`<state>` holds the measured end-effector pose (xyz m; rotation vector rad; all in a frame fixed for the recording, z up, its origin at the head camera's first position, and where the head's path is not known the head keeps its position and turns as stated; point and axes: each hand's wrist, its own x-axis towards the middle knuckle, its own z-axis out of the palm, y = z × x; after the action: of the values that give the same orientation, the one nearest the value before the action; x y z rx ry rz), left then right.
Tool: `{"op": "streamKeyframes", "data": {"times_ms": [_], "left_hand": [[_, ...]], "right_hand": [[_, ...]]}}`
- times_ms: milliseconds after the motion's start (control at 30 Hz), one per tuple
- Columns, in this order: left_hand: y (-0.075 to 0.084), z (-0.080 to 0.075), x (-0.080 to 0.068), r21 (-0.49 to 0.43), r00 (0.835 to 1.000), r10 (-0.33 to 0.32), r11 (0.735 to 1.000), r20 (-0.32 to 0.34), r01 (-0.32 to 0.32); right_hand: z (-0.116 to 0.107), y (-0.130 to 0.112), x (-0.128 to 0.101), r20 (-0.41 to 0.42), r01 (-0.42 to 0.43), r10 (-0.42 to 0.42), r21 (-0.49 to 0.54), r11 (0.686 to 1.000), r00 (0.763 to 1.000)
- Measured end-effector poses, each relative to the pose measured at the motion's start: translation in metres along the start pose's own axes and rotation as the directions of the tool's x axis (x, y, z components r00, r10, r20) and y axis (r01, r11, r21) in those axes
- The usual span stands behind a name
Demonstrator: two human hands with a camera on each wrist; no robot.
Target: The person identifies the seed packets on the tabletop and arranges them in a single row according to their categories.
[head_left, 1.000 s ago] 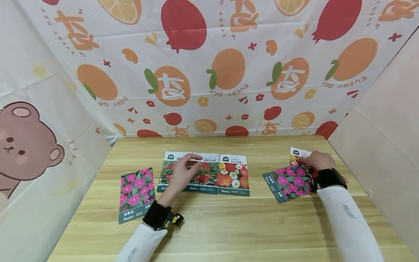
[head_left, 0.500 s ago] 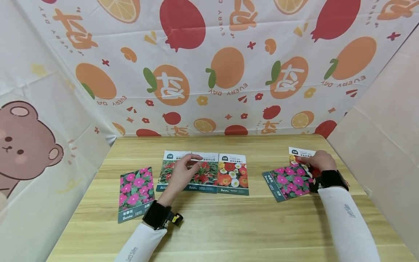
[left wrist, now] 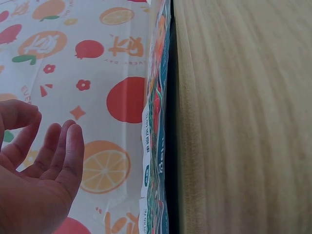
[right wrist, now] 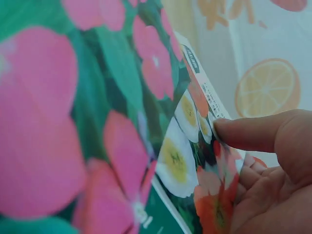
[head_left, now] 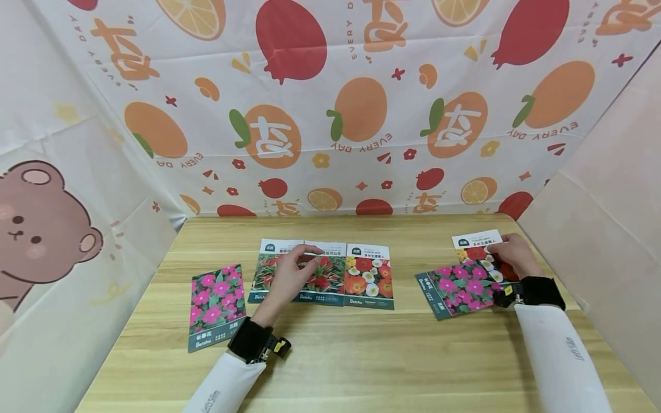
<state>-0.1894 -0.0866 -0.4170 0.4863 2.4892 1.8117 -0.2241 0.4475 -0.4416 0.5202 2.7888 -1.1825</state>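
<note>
My right hand point(head_left: 518, 255) pinches the right edge of a poppy seed packet point(head_left: 467, 242), thumb on the front and fingers behind, as the right wrist view shows. A seed packet with pink flowers point(head_left: 459, 288) lies tilted over the lower part of that packet and hides it. Over two seed packets with red flowers point(head_left: 325, 281) hovers my left hand point(head_left: 286, 278), loosely curved and holding nothing. In the left wrist view those red-flower packets point(left wrist: 155, 141) are apart from the fingers. Beside them on the right lies a second poppy seed packet point(head_left: 369, 281).
Another pink-flower seed packet point(head_left: 217, 304) lies at the left of the wooden table point(head_left: 361, 367). A fruit-print cloth point(head_left: 335, 189) hangs along the table's back edge. Pale side walls point(head_left: 614, 218) stand close on the left and right.
The right hand has shifted slightly right and its wrist has turned. More of the poppy packet it holds shows above the pink one. The left hand stays nearly still.
</note>
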Motion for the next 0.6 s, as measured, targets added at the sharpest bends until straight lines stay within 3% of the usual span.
{"op": "streamKeyframes", "data": {"times_ms": [167,233,367,467,600], "left_hand": [[-0.029,0.002,0.008,-0.007,1.0,0.029,1.0,-0.005,-0.029],[-0.039,0.003,0.008,-0.011,0.997,0.079,0.997,-0.003,-0.079],[-0.066,0.005,0.014,-0.006,0.987,0.159,0.987,-0.006,-0.159],[-0.085,0.008,0.021,-0.002,0.982,0.188,0.982,-0.009,-0.188],[-0.083,0.01,0.021,-0.015,0.983,0.181,0.983,0.004,-0.181]], "right_hand": [[-0.004,-0.001,0.001,-0.057,-0.037,0.042,0.089,0.995,0.997],[-0.005,-0.003,-0.001,-0.094,-0.017,0.026,0.1,0.995,0.995],[-0.008,-0.01,-0.006,-0.194,0.053,-0.044,0.045,0.998,0.98],[-0.012,-0.018,-0.011,-0.253,0.057,-0.056,-0.002,0.998,0.966],[-0.019,-0.026,-0.019,-0.285,0.033,-0.036,-0.015,0.999,0.958]]}}
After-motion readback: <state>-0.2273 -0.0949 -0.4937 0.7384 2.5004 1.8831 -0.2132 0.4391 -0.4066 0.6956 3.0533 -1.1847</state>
